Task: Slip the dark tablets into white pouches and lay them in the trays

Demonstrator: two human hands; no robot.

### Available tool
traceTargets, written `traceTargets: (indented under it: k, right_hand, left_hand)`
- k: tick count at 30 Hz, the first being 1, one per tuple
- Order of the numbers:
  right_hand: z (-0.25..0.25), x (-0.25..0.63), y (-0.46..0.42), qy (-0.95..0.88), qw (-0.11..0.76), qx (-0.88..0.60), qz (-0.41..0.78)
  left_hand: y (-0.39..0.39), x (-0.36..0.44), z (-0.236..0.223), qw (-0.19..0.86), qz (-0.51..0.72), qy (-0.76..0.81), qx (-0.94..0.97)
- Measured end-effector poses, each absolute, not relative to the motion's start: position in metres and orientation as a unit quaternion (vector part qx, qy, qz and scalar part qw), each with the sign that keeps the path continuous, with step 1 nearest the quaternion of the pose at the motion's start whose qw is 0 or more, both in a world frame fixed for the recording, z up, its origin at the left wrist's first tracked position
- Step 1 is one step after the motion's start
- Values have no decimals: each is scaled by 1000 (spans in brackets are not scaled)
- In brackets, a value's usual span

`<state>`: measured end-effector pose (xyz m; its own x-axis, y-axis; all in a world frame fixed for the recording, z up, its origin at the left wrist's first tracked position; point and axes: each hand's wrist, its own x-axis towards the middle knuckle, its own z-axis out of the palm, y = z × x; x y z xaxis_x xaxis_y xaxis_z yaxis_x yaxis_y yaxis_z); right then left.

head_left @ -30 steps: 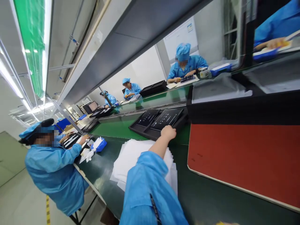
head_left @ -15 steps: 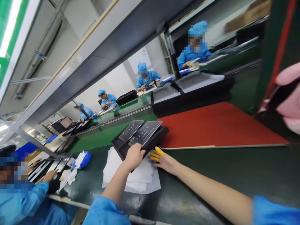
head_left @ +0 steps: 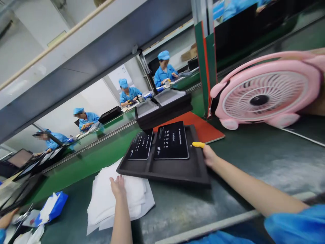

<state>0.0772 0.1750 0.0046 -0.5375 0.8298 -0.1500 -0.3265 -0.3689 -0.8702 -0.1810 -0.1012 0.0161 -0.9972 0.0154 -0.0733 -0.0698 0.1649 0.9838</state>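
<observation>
A black foam tray (head_left: 175,174) with two compartments is tilted above the bench. Two black, glassy panels with white printing lie in it, a left panel (head_left: 141,145) and a right panel (head_left: 171,140). My right hand (head_left: 210,156), with yellow finger covers, grips the tray's right side; some of its fingers are hidden. At the tray's lower left corner is my left hand (head_left: 118,188), palm up with the thumb apart, over a stack of white sheets (head_left: 101,200). Whether its fingertips touch the tray I cannot tell.
A red board (head_left: 212,130) lies behind the tray. To the right stands a pink fan (head_left: 269,93). Stacked black trays (head_left: 165,110) sit beyond, and a blue box (head_left: 54,208) is at left. Co-workers in blue sit across the line; a person's hand (head_left: 7,218) shows at far left.
The tray has moved right, off the paper stack's middle, and turned to face me. My right hand has taken its right side; my left has let go. The view has swung right, showing the fan.
</observation>
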Motion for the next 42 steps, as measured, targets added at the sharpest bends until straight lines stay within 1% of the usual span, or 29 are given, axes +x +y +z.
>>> traceTargets:
  k: [2,4,6,9,11,12,14,16,17,18,19,21,22,24,25,27,28,30,32,34,36,39,42]
  right_hand:
    - [12,98,202,-423,339,-355,762]
    - [19,109,225,-424,329,-401,742]
    - [26,113,241,-429,359,-434,706]
    - [37,114,245,-461,452,-448,619]
    - [40,113,227,-577,503,-388,513]
    - [39,112,213,-650,505,-334,459]
    - [31,109,175,-772,462,-210,383]
    - [16,101,138,-823,411,-136,368]
    - [8,96,122,-865,370,-79,329]
    - [-1,91,110,-889,350,-39,294]
    - [-10,86,102,-905,337,-2,261]
    - [-22,79,94,-907,351,51,228]
    - [-27,78,94,-900,365,73,227]
    - [-31,77,95,-890,371,119,236]
    - [-32,77,96,-891,354,143,244]
    - [-33,77,98,-901,292,157,280]
    - [-33,77,99,-904,258,134,315]
    - [-35,76,103,-889,214,33,404]
    - [-37,76,108,-851,203,-81,477]
    - [-39,75,112,-822,209,-146,509]
    - [-38,75,114,-827,211,-160,496]
    - [-32,73,114,-867,193,-146,435]
    - [-25,70,114,-873,183,-186,413]
  left_hand:
    - [-87,-179,10,76,645,760,13]
    - [-75,-174,5,106,632,766,47]
    - [-68,-168,3,122,611,779,71]
    - [-67,-166,8,110,575,807,76]
    - [-67,-168,14,98,558,821,73]
    - [-65,-169,17,101,553,824,76]
    - [-60,-167,20,125,546,824,86]
    - [-55,-159,20,148,542,822,94]
    - [-54,-153,19,156,537,823,97]
    - [-56,-148,18,164,526,827,110]
    - [-59,-143,18,175,510,830,142]
    - [-69,-141,21,202,463,831,233]
    - [-75,-143,23,212,434,833,270]
    - [-83,-155,28,182,373,862,289]
    - [-85,-163,29,151,343,886,273]
    - [-85,-178,27,89,288,922,244]
    - [-83,-183,24,71,268,930,241]
    - [-78,-186,14,59,244,936,246]
    - [-73,-182,5,41,221,941,255]
    - [-71,-177,-1,22,203,943,264]
    - [-72,-173,-3,9,192,943,271]
    - [-73,-171,-3,-13,185,946,266]
    - [-75,-171,-1,-31,191,948,254]
